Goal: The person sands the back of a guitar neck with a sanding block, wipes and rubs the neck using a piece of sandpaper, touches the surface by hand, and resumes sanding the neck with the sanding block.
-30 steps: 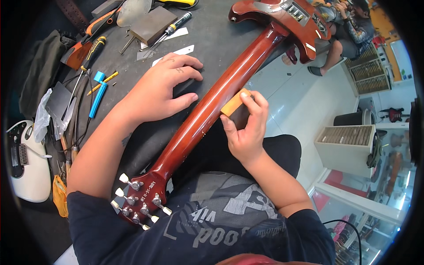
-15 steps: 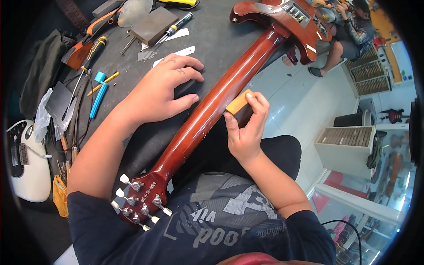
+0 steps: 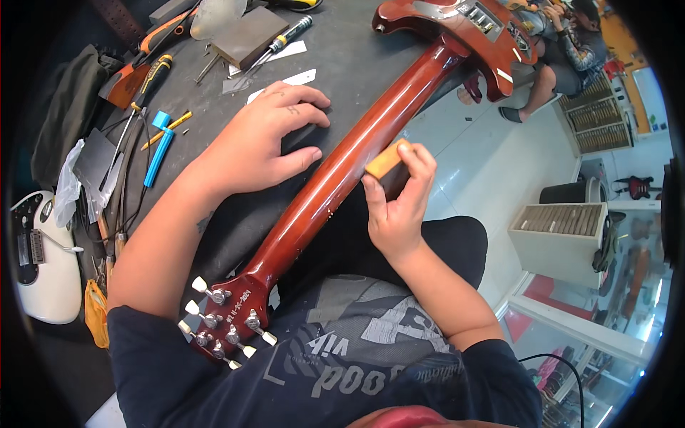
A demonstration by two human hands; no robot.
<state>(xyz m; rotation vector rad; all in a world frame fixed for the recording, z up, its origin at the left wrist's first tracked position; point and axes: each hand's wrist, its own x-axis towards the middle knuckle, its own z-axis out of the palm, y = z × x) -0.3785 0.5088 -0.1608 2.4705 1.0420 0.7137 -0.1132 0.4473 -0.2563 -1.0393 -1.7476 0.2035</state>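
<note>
A glossy reddish-brown electric guitar lies face down across the table edge, its neck [image 3: 325, 182] running diagonally before me. Its body [image 3: 421, 21] is at the far right and its headstock [image 3: 241, 308], with metal tuners and pale buttons, lies near my chest. My right hand [image 3: 401, 214] pinches a small yellow-orange block [image 3: 386, 161] between thumb and fingers, at the neck's right edge; whether the block touches the neck I cannot tell. Left of the neck, my left hand [image 3: 265, 143] rests palm down on the table, fingers apart and holding nothing.
On the dark table [image 3: 342, 64] lie a brown block [image 3: 251, 36], a screwdriver [image 3: 285, 39], a blue string winder [image 3: 160, 153] and a yellow pencil [image 3: 168, 130]. A white pickguard-fitted body [image 3: 50, 267] stands left. Another person [image 3: 571, 53] sits at far right, beyond a white box [image 3: 556, 235].
The block has tilted slightly in my right hand, its far end a little higher. My left hand stays in the same place, as does the guitar.
</note>
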